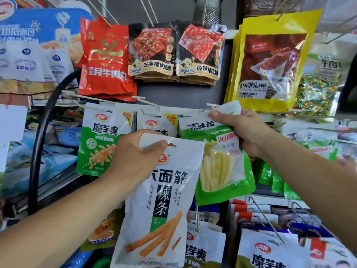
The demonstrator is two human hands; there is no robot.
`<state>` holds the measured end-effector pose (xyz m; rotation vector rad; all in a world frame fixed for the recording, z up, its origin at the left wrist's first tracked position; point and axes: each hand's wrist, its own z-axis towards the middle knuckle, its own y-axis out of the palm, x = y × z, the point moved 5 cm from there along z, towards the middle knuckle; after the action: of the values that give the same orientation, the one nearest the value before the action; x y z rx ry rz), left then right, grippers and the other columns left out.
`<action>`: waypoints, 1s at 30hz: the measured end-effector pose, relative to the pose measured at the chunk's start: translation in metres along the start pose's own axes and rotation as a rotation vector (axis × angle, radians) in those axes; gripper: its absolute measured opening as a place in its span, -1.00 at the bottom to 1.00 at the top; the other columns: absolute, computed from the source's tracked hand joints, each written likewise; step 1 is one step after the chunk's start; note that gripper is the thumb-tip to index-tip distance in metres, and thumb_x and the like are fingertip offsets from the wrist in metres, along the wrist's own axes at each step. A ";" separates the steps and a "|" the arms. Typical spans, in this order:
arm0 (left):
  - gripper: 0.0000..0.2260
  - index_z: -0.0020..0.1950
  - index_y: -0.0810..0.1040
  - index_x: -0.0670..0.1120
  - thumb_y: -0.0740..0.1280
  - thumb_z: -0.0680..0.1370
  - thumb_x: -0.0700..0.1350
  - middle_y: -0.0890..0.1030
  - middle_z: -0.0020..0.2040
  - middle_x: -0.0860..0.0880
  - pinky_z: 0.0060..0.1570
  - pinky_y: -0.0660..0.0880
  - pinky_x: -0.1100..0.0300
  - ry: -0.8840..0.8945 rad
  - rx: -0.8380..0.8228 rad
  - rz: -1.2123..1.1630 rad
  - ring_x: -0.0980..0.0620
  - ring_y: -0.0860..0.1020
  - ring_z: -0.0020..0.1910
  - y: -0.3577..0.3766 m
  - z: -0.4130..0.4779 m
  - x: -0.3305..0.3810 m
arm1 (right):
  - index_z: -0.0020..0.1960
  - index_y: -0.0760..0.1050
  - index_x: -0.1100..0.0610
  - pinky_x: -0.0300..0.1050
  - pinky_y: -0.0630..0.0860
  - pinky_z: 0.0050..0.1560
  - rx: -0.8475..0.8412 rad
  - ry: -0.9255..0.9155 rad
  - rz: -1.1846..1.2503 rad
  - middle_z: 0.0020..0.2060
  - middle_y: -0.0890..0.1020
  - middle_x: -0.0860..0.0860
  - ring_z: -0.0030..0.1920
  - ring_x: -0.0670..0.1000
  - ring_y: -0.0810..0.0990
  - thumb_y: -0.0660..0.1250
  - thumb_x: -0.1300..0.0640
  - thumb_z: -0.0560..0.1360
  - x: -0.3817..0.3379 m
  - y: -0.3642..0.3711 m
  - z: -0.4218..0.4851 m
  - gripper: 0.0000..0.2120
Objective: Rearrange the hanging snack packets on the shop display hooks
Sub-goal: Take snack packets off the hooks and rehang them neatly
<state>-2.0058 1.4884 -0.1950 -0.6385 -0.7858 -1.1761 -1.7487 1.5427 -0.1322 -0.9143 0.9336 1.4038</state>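
Nearest the camera, the left hand [135, 157] is gripping the top edge of a white packet [160, 209] printed with orange sticks, thumb across the front just below the hang hole. The packet is hanging free from the hand, off any hook, tilted slightly with its bottom edge toward the lower left.

Just right of it and a little farther, the right hand [241, 130] is closed on the upper corner of a green packet [222, 167] with a clear window showing pale yellow strips. The thumb is pressing the packet's white header against a white display hook [210, 106]; whether the header is threaded on the hook cannot be told.

At lower right, more white-and-green packets [270, 256] are hanging on a wire hook [268, 221].

Behind the hands, in the middle row, a green-and-white packet [102, 140] is hanging at left, with a similar packet [154, 124] beside it, partly hidden by the left hand.

Farthest, in the upper row, a red packet [106, 60] is hanging at left, two dark jerky packets [173, 53] are hanging side by side at centre, and a yellow packet [270, 64] is hanging at right.
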 end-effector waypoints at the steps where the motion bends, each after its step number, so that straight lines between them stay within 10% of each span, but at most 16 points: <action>1: -0.93 0.00 0.73 -0.03 0.48 0.56 -0.15 0.78 -0.11 0.05 -0.17 0.63 0.29 0.007 0.000 0.000 0.07 0.73 -0.11 0.001 -0.001 0.004 | 0.06 0.67 0.20 0.07 0.73 -0.26 -0.008 0.002 -0.001 -0.12 0.80 0.19 -0.26 0.14 0.78 0.56 0.21 0.48 -0.002 0.000 -0.003 -0.81; 8: -0.84 -0.12 0.69 0.04 0.47 0.56 -0.23 0.73 -0.25 0.19 -0.32 0.46 0.55 0.082 -0.029 -0.007 0.36 0.65 -0.30 0.001 -0.015 0.037 | 0.05 0.69 0.23 0.07 0.72 -0.27 -0.010 -0.070 -0.043 -0.13 0.80 0.20 -0.25 0.13 0.79 0.56 0.21 0.49 -0.027 0.005 -0.024 -0.82; 15: -0.93 0.00 0.72 -0.04 0.46 0.57 -0.18 0.77 -0.10 0.02 -0.29 0.55 0.45 0.069 -0.077 -0.007 0.08 0.72 -0.15 0.037 -0.018 0.042 | -0.07 0.67 0.23 0.11 0.72 -0.31 0.178 -0.052 -0.082 -0.16 0.79 0.21 -0.33 0.14 0.75 0.64 0.24 0.38 -0.022 -0.055 -0.053 -0.80; 23: -0.92 -0.10 0.60 0.01 0.45 0.58 -0.11 0.66 -0.18 0.15 -0.44 0.42 0.51 0.071 -0.193 0.005 0.30 0.62 -0.27 0.131 -0.018 0.055 | 0.12 0.62 0.27 -0.06 0.63 -0.47 0.455 -0.028 -0.024 -0.40 0.74 0.08 -0.48 0.05 0.72 0.54 0.31 0.50 -0.018 -0.174 -0.079 -0.78; 30: -0.81 -0.18 0.59 0.05 0.45 0.58 -0.18 0.65 -0.22 0.17 -0.46 0.38 0.59 0.080 -0.272 -0.027 0.46 0.55 -0.43 0.189 -0.020 0.053 | 0.03 0.68 0.26 0.10 0.75 -0.22 0.650 -0.153 -0.177 -0.30 0.78 0.06 -0.30 0.07 0.77 0.61 0.22 0.43 -0.017 -0.231 -0.094 -0.78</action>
<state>-1.8098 1.4947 -0.1704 -0.8010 -0.5722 -1.3381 -1.5162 1.4545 -0.1585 -0.3799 1.0697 0.9105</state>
